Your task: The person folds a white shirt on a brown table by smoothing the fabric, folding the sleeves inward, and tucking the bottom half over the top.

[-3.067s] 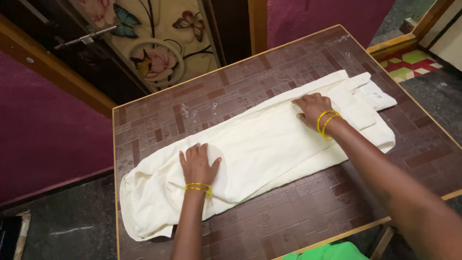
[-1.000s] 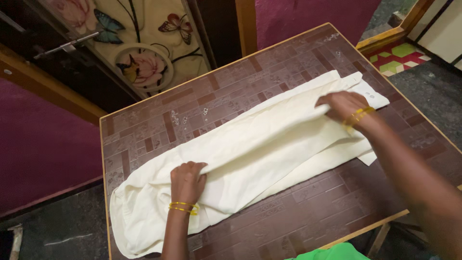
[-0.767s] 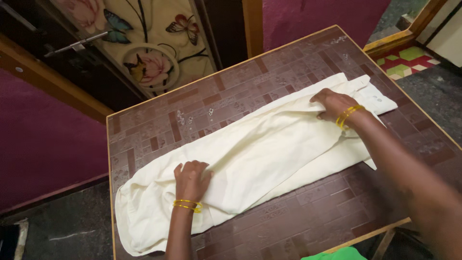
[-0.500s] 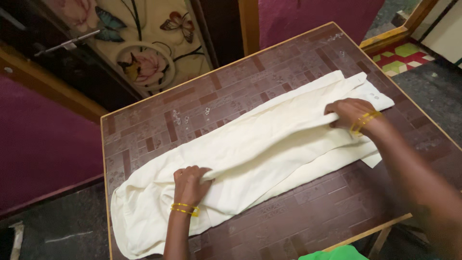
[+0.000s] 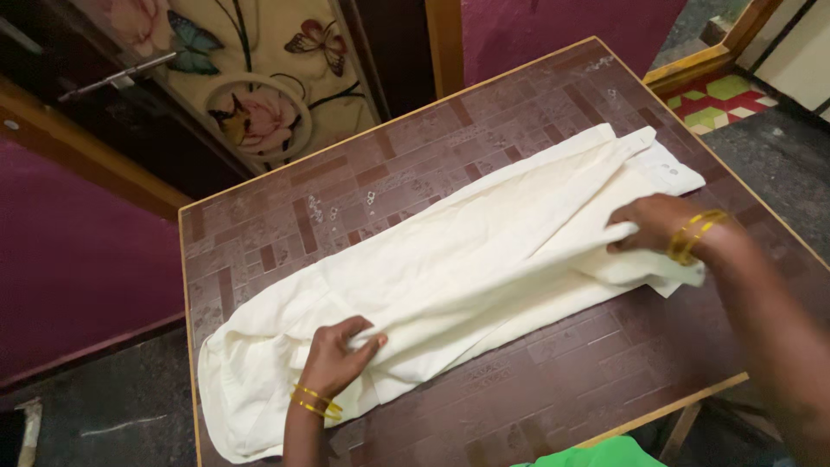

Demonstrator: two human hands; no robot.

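Observation:
A cream-white garment (image 5: 467, 251) lies stretched in a long band across a brown tile-patterned table (image 5: 536, 389). My left hand (image 5: 339, 356), with yellow bangles on its wrist, pinches a fold of the cloth near the left end. My right hand (image 5: 661, 227), also wearing bangles, grips the same fold near the collared right end. Between the two hands the fold runs as a raised ridge, drawn toward the table's near edge.
Behind the table stands a dark door with a metal handle (image 5: 108, 79) and a floral butterfly panel (image 5: 259, 86). Magenta walls (image 5: 78, 259) flank it. A patterned floor patch (image 5: 722, 97) lies at the top right. Green cloth (image 5: 596, 454) shows at the bottom edge.
Both hands went from pressing flat on the garment to gripping a lengthwise fold. Over the last second they pulled that fold toward the near edge of the table.

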